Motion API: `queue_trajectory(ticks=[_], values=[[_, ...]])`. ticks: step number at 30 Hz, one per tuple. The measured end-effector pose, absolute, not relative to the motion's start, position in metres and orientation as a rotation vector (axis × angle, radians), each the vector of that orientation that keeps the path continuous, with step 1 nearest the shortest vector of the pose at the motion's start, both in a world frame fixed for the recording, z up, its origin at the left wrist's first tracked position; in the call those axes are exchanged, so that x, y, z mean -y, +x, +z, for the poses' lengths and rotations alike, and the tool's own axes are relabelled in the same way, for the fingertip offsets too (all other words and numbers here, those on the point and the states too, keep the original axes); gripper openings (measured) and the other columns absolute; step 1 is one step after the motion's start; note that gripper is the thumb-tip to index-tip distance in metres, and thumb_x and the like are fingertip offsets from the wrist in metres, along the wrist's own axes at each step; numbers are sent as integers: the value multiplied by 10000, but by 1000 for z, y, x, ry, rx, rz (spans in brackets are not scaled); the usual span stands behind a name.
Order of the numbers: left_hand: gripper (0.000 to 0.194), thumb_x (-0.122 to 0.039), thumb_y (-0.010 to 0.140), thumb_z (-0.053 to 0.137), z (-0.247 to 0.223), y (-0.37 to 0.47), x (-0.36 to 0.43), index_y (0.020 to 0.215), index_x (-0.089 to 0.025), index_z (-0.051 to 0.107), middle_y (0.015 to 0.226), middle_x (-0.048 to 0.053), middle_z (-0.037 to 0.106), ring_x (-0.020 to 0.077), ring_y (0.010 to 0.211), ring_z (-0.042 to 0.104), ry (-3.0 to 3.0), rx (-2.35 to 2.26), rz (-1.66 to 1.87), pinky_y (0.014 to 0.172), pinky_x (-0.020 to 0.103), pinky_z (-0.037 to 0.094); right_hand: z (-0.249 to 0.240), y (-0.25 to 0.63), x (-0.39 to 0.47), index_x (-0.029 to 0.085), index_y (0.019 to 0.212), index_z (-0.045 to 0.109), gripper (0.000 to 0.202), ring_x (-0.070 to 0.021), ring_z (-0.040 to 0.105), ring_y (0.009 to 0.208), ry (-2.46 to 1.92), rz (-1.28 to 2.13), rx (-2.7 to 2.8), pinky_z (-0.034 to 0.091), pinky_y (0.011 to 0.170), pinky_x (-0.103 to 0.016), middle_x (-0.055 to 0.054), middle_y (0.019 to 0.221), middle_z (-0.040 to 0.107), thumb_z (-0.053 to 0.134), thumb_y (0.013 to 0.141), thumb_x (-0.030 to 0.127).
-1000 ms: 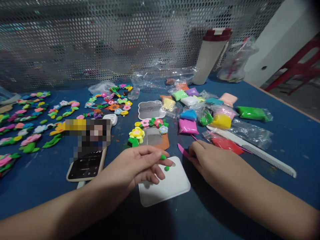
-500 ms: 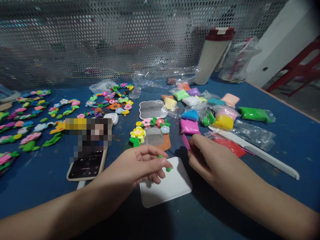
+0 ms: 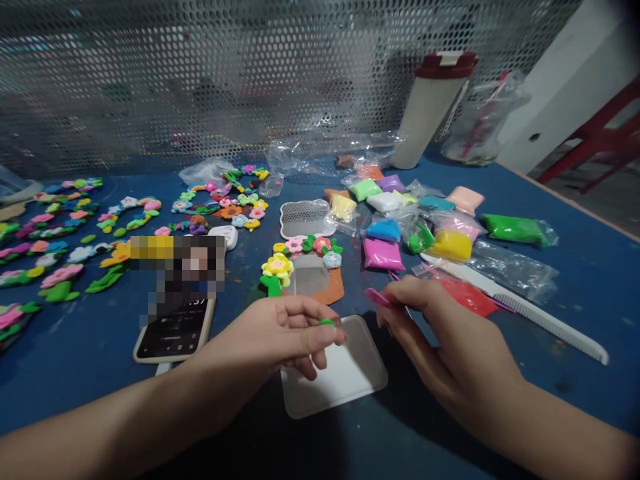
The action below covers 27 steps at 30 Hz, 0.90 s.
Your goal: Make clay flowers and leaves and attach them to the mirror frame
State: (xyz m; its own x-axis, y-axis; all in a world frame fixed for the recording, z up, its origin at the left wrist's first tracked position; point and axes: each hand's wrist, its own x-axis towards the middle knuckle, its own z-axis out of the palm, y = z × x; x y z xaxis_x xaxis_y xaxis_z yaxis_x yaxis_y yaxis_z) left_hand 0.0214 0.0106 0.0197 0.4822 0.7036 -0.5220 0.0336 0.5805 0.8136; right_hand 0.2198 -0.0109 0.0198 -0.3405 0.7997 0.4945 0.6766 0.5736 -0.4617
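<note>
My left hand is pinched over a white board, with a small piece of green clay between thumb and fingers. To its right, my right hand grips a pink plastic clay tool; its flat, rounded end points left toward the green clay and is apart from it. Most of the tool is hidden in the hand. Just beyond the board lies a frame with an orange-brown lower corner, decorated with clay flowers such as a yellow one and a blue one.
Bags of coloured clay, one magenta and one red, lie at right beside a white comb. A phone rests at left, near finished flower pieces. A tumbler stands before the perforated metal panel.
My right hand has shifted slightly right and turned, so the pink tool's end lies flatter. The green bit earlier seen below my left fingertips no longer shows; one green piece is visible at the pinch.
</note>
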Motion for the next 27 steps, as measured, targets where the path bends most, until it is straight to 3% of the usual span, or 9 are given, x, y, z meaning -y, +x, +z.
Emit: queue_trajectory(ticks=[3,8,15,27], values=[[278,-303,664,788,21,21,-10,851,-135,669,622,-22,619,33,470,510,763,-998,509,472,131,398,16,220,9,201,860,502,157,-118,611,553,-1172,258,2129,469,488,-181,-3,678,635,424,851,64],[232,-299,855,599,22,21,-9,902,-92,692,757,61,643,72,604,566,632,-883,581,537,155,430,12,224,5,180,891,565,173,-133,620,620,-1104,223,2213,481,533,-214,-29,743,652,409,892,104],[204,-297,843,612,26,23,-9,832,-104,678,734,48,629,91,616,583,618,-904,575,542,163,443,15,231,3,156,931,631,208,-132,616,718,-940,108,2328,509,619,-221,-59,829,678,424,928,134],[236,-353,792,662,26,21,-11,884,-145,723,707,25,653,62,583,559,728,-996,450,530,124,416,8,233,7,175,1023,602,212,-124,628,790,-954,171,2314,536,678,-201,-58,899,657,419,932,119]])
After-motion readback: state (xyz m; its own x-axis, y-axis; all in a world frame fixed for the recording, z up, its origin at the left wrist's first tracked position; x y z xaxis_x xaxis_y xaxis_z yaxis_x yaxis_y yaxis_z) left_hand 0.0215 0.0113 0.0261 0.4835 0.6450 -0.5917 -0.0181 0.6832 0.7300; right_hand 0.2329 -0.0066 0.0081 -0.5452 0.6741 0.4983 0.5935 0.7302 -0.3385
